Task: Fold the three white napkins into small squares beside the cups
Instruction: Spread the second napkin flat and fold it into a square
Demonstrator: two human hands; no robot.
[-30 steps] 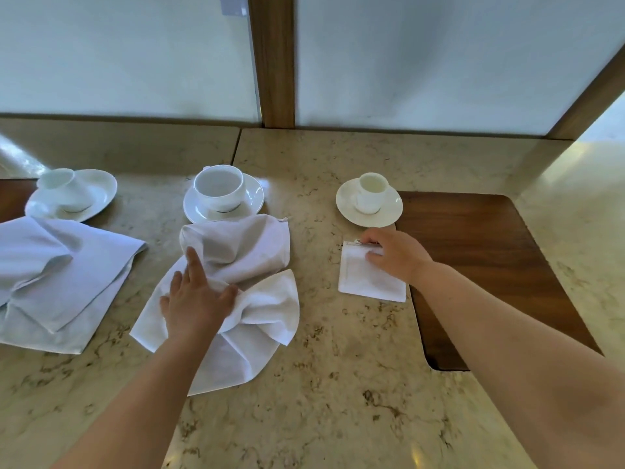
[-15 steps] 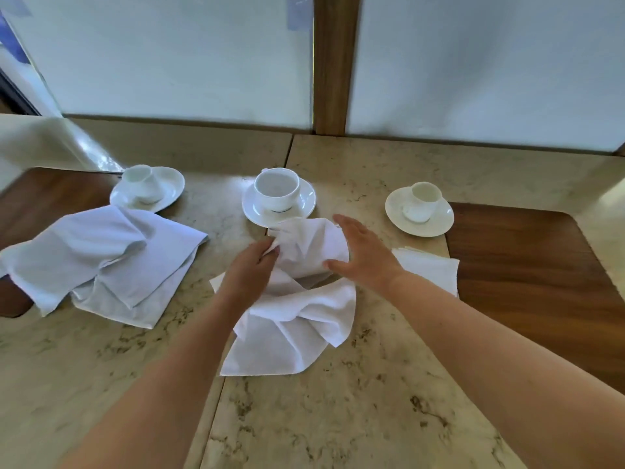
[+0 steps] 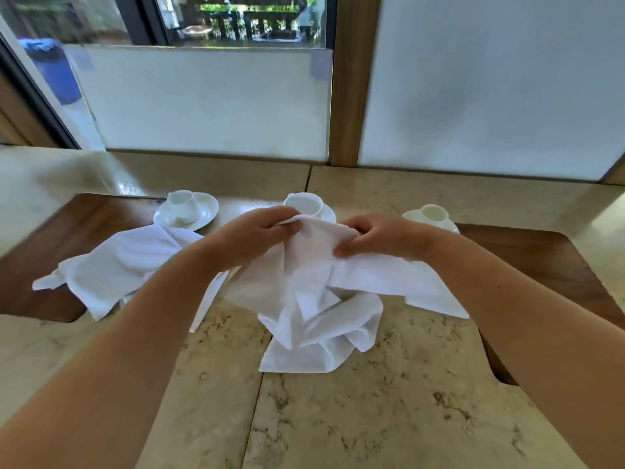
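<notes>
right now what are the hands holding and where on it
Both hands hold the middle napkin by its top edge: left hand pinches one end, right hand the other. The rest hangs crumpled onto the counter.

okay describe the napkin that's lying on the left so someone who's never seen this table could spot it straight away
Start at the beige marble counter under the frosted window, where three white cups on saucers stand in a row. Just in front of the leftmost white cup and saucer lies a crumpled white cloth napkin, partly over the dark wooden inlay. Unlike the white napkin gripped by both hands, no hand touches it.
</notes>
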